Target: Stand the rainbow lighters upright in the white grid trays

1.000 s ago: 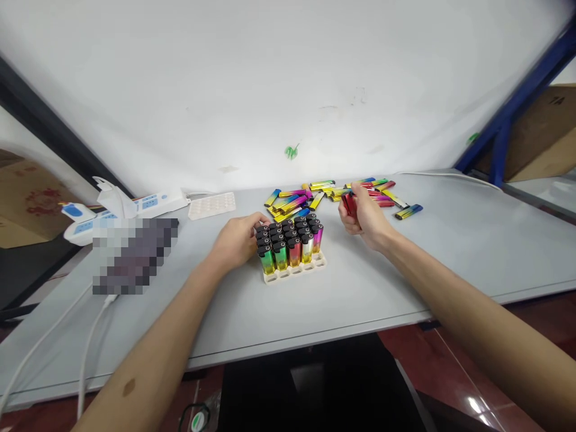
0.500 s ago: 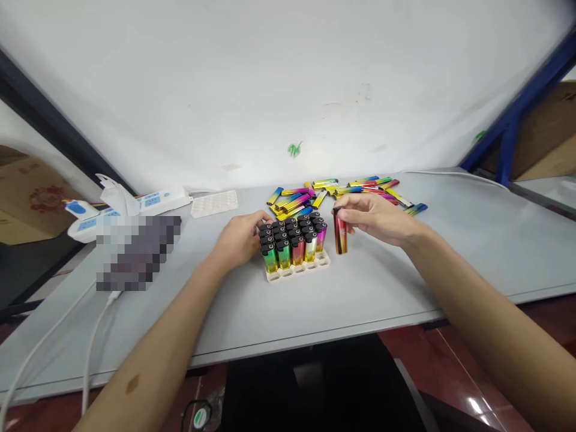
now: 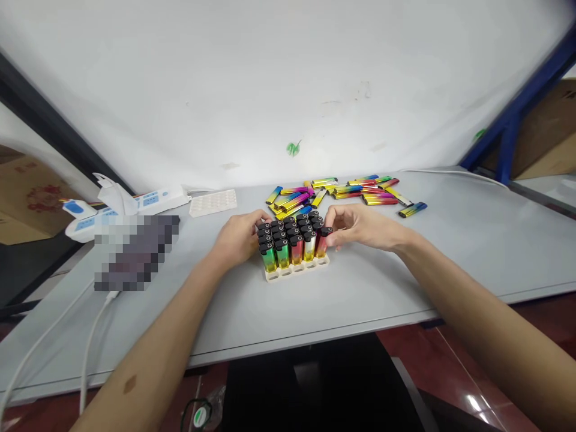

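Observation:
A white rack (image 3: pixel 298 271) stands on the grey table, filled with several upright lighters with black tops; its nearest row of holes is bare. My right hand (image 3: pixel 348 227) pinches a red and yellow lighter (image 3: pixel 322 245) at the rack's right end, beside a white and yellow lighter (image 3: pixel 309 247). My left hand (image 3: pixel 243 237) rests against the left side of the lighters, its fingertips partly hidden behind them; whether it grips the rack is unclear. A loose pile of colourful lighters (image 3: pixel 292 201) lies behind the rack.
A second white rack (image 3: pixel 213 203) lies at the back left, near a white power strip (image 3: pixel 153 199). A blurred dark object (image 3: pixel 137 252) with a cable sits on the left of the table (image 3: pixel 382 294). A white wall stands behind.
My right hand has moved left with the red lighter, from beside the rack to its right end. My left hand has stayed at the rack's left side.

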